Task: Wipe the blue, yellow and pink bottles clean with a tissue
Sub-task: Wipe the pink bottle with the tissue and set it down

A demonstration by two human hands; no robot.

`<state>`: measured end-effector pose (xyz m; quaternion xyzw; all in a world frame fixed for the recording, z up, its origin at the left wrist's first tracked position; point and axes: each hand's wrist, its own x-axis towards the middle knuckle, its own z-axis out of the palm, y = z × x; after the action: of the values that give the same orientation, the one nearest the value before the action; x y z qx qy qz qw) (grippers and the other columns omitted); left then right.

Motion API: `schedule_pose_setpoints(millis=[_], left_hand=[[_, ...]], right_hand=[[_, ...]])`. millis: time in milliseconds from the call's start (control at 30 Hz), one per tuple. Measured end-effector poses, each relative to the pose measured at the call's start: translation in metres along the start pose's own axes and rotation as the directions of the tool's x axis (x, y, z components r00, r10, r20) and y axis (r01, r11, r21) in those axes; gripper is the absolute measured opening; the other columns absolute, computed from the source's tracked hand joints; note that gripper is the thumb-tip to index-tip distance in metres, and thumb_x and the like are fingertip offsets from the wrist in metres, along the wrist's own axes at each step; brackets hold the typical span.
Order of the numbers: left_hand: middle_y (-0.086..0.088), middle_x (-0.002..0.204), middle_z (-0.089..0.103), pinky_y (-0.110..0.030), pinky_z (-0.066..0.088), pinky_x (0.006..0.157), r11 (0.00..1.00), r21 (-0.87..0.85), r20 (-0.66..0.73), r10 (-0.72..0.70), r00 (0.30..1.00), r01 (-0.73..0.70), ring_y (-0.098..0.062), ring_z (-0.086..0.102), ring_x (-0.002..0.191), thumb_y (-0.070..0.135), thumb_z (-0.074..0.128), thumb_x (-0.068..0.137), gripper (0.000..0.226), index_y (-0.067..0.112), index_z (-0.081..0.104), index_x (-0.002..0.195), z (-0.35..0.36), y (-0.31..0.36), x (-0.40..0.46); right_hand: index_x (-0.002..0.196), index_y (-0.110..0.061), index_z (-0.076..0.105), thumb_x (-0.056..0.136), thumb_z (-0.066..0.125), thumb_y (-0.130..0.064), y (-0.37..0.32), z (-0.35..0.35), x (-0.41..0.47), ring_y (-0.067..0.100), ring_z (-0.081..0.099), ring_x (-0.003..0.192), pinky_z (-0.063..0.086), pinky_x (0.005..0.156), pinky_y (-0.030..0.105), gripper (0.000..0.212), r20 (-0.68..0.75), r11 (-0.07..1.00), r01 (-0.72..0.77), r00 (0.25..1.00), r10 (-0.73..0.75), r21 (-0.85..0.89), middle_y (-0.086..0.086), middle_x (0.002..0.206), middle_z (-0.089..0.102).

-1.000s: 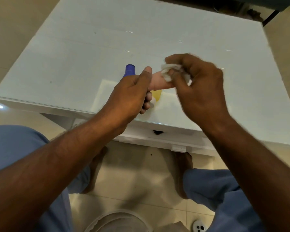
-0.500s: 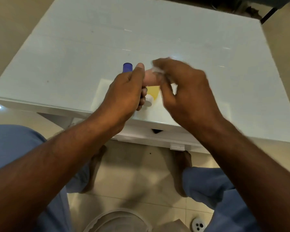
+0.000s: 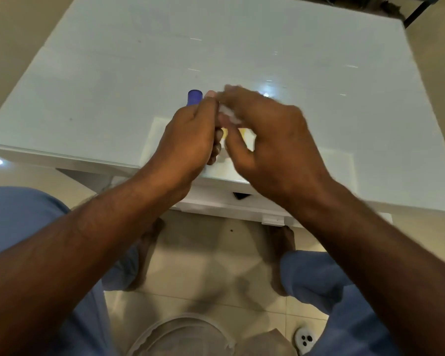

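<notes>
The pink bottle (image 3: pixel 211 95) is being gripped by the left hand (image 3: pixel 188 134); a tissue (image 3: pixel 230 116) is being pinched against it by the right hand (image 3: pixel 270 140), the blue bottle (image 3: pixel 195 97) just beyond.

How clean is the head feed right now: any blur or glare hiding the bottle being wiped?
Head view: the right hand is smeared by motion blur, so the tissue reads only as a white smudge; the left hand is sharper; both hands hide most of the pink bottle; a bright glare spot sits on the glossy table; the wide lens bows the table edges.
</notes>
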<state>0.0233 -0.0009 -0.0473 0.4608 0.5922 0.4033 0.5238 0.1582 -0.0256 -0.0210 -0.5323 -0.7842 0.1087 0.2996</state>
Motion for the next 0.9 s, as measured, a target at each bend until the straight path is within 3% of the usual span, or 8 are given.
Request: schedule_pose_setpoints(millis=[67,233,300,400,500,633,767,900], left_hand=[[0.01,0.049,0.053,-0.017,0.045,0.045,1.0,-0.021,-0.019,-0.021,1.0,0.021,-0.001,0.05,0.042,0.044,0.035,0.106,0.047,0.02,0.059,0.073,-0.001,-0.001,0.0],[0.005,0.055,0.051,-0.024,0.047,0.049,0.999,-0.025,0.012,-0.042,0.999,0.042,-0.008,0.049,0.046,0.051,0.038,0.102,0.046,0.018,0.056,0.075,0.001,0.002,0.003],[0.005,0.054,0.051,-0.023,0.047,0.048,0.999,-0.024,0.003,-0.038,0.999,0.039,-0.007,0.049,0.045,0.051,0.038,0.102,0.046,0.018,0.056,0.076,0.002,0.001,0.004],[0.007,0.054,0.051,-0.022,0.047,0.048,1.0,-0.017,0.01,-0.024,1.0,0.024,-0.005,0.049,0.046,0.052,0.037,0.102,0.049,0.018,0.059,0.076,0.0,-0.003,0.006],[0.007,0.055,0.055,-0.022,0.05,0.051,1.0,-0.014,-0.019,-0.024,1.0,0.024,-0.005,0.053,0.047,0.053,0.036,0.103,0.051,0.018,0.065,0.079,-0.005,-0.007,0.007],[0.008,0.052,0.054,-0.018,0.049,0.047,0.997,0.069,-0.06,-0.025,0.998,0.029,-0.004,0.05,0.043,0.056,0.038,0.101,0.049,0.024,0.06,0.071,-0.007,-0.004,0.01],[0.006,0.051,0.053,-0.019,0.046,0.045,0.991,0.124,-0.063,0.059,0.996,-0.051,-0.006,0.05,0.044,0.055,0.036,0.102,0.051,0.023,0.055,0.066,-0.005,0.003,0.007],[0.004,0.058,0.058,-0.029,0.049,0.061,0.983,0.176,-0.091,0.077,0.993,-0.06,-0.009,0.054,0.051,0.055,0.034,0.102,0.049,0.025,0.059,0.073,-0.004,0.005,0.0]], right_hand=[[0.128,-0.01,0.072,0.095,0.061,-0.011,-0.002,0.0,0.002,0.027,0.071,0.115,0.053,0.105,0.038,0.035,0.055,0.997,0.073,0.996,-0.072,-0.016,0.008,0.124,0.076],[0.13,-0.025,0.074,0.096,0.06,-0.023,0.023,-0.018,0.019,0.016,0.071,0.113,0.056,0.1,0.039,0.037,-0.05,0.963,-0.268,0.962,0.267,-0.026,-0.004,0.126,0.077],[0.131,-0.025,0.073,0.096,0.059,-0.024,0.024,-0.019,0.017,0.017,0.069,0.114,0.055,0.101,0.039,0.037,-0.05,0.95,-0.31,0.95,0.308,-0.029,-0.004,0.127,0.076],[0.143,-0.018,0.064,0.099,0.061,-0.022,0.011,-0.009,0.004,0.019,0.063,0.13,0.049,0.112,0.039,0.044,0.068,0.986,-0.158,0.985,0.161,-0.045,0.001,0.142,0.068],[0.153,-0.017,0.051,0.1,0.061,-0.021,0.006,-0.002,0.001,0.021,0.048,0.148,0.038,0.125,0.04,0.054,0.229,0.999,-0.012,0.973,0.019,-0.032,0.004,0.158,0.053],[0.153,-0.019,0.052,0.099,0.064,-0.017,0.019,-0.011,0.005,0.018,0.055,0.141,0.044,0.119,0.041,0.056,0.22,0.998,-0.065,0.974,0.062,0.008,-0.001,0.154,0.058],[0.157,-0.025,0.044,0.098,0.067,-0.021,0.024,-0.015,0.006,0.017,0.053,0.14,0.044,0.119,0.037,0.064,0.225,0.99,-0.122,0.965,0.134,-0.068,-0.005,0.156,0.054],[0.16,-0.024,0.035,0.098,0.069,-0.022,0.01,-0.005,-0.003,0.024,0.049,0.143,0.043,0.119,0.039,0.071,0.254,0.986,-0.116,0.956,0.144,-0.121,0.0,0.161,0.047]])
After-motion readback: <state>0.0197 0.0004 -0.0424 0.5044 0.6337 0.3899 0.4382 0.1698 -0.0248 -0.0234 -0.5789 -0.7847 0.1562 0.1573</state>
